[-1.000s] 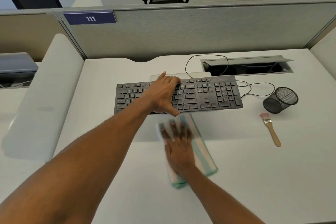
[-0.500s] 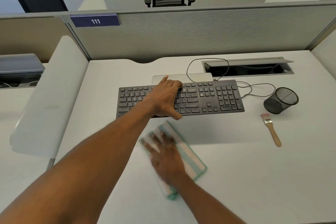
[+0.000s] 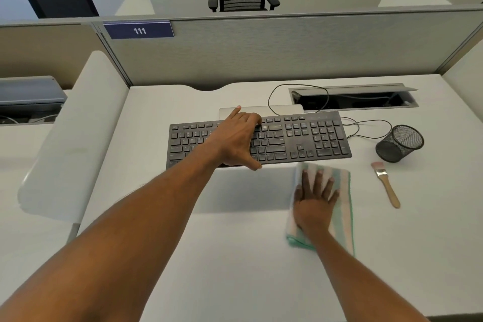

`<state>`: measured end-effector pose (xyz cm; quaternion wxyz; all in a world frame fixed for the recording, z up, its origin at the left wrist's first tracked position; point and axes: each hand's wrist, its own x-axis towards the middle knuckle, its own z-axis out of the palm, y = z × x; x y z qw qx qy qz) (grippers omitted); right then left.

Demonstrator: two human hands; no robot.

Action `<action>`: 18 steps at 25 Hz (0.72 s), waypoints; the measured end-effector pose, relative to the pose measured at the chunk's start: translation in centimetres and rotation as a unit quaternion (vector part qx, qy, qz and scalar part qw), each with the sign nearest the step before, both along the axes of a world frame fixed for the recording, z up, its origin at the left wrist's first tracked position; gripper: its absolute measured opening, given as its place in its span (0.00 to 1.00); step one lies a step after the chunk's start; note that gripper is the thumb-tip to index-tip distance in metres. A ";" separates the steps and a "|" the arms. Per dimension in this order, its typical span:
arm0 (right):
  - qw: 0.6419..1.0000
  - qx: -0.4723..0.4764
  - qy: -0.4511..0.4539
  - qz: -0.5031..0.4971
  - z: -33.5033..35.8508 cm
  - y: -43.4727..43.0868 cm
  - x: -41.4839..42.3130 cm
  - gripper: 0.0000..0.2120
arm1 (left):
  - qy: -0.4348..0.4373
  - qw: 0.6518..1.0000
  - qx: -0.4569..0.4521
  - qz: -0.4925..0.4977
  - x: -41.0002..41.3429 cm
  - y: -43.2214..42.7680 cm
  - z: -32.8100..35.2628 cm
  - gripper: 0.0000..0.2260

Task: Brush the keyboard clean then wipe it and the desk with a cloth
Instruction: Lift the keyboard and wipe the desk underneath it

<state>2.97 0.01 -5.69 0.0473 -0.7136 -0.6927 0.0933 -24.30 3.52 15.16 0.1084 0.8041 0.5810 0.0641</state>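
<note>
A black keyboard [image 3: 300, 138] is tilted up off the white desk [image 3: 222, 269], casting a shadow below it. My left hand [image 3: 237, 138] grips its middle, thumb at the front edge and fingers curled over the top rows. My right hand [image 3: 313, 198] presses flat, fingers spread, on a folded white cloth with green stripes [image 3: 343, 198]. The cloth lies on the desk just in front of the keyboard's right half. A wooden-handled brush [image 3: 386, 185] lies on the desk to the right of the cloth.
A black mesh cup [image 3: 400, 142] lies tipped at the right, near the keyboard's cable. An open cable slot [image 3: 352, 99] sits behind the keyboard, beside a flat silver slab [image 3: 277, 110]. A grey partition [image 3: 287, 55] closes the back of the desk.
My right hand slid the cloth left, then far to the right along the desk in front of the keyboard. My left hand kept its hold on the keyboard.
</note>
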 end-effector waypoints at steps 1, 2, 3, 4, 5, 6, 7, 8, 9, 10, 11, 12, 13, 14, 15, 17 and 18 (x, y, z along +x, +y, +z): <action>1.000 0.008 0.005 0.011 0.0 -0.5 -1.6 0.29 | 0.003 1.000 0.002 0.000 -0.1 -0.1 0.1 0.48; 0.999 0.018 0.006 0.037 0.0 -1.2 -3.2 0.29 | 0.007 1.000 0.002 0.000 -0.2 -0.2 0.1 0.48; 0.997 0.028 0.007 0.070 0.0 -2.0 -4.9 0.29 | 0.009 1.000 0.002 -0.001 -0.3 -0.4 0.1 0.49; 0.994 0.037 0.011 0.098 0.1 -2.9 -6.7 0.29 | 0.010 1.000 0.002 -0.003 -0.4 -0.5 0.1 0.50; 0.992 0.041 0.020 0.117 0.2 -3.6 -8.4 0.29 | 0.008 1.000 0.001 -0.005 -0.5 -0.7 0.1 0.50; 0.990 0.040 0.030 0.132 0.4 -4.2 -10.3 0.28 | 0.008 1.000 0.002 -0.007 -0.7 -0.8 0.0 0.51; 0.988 0.034 0.035 0.150 0.5 -4.9 -12.3 0.28 | 0.008 1.000 0.001 -0.008 -1.0 -0.9 -0.1 0.52; 0.984 0.027 0.037 0.172 0.6 -5.6 -14.1 0.28 | 0.007 1.000 -0.001 -0.010 -1.2 -1.0 -0.3 0.52; 0.979 0.023 0.043 0.197 0.7 -6.5 -15.8 0.28 | 0.007 1.000 -0.002 -0.013 -1.4 -1.1 -0.6 0.52; 0.974 0.017 0.049 0.221 0.8 -7.5 -17.4 0.28 | 0.009 1.000 -0.003 -0.015 -1.5 -1.2 -0.9 0.53; 0.967 0.009 0.056 0.248 1.2 -8.8 -18.6 0.29 | 0.012 1.000 -0.005 -0.016 -1.5 -1.3 -1.3 0.53; 0.959 -0.001 0.062 0.275 1.5 -10.3 -19.6 0.28 | 0.016 1.000 -0.007 -0.016 -1.4 -1.3 -1.6 0.52; 0.950 -0.012 0.070 0.305 1.9 -12.0 -20.4 0.28 | 0.017 1.000 -0.009 -0.015 -1.4 -1.3 -1.9 0.52; 0.938 -0.026 0.079 0.337 2.2 -13.9 -20.9 0.28 | 0.015 1.000 -0.014 -0.013 -1.2 -1.3 -2.3 0.51; 0.924 -0.042 0.088 0.370 2.4 -15.9 -21.1 0.27 | 0.013 1.000 -0.018 -0.010 -1.1 -1.4 -2.7 0.51; 0.893 -0.063 0.101 0.435 2.4 -19.6 -20.4 0.27 | 0.007 1.000 -0.025 -0.007 -0.6 -1.5 -3.3 0.51; 0.879 -0.067 0.099 0.462 2.3 -20.9 -19.4 0.28 | 0.005 1.000 -0.027 -0.005 -0.4 -1.5 -3.5 0.51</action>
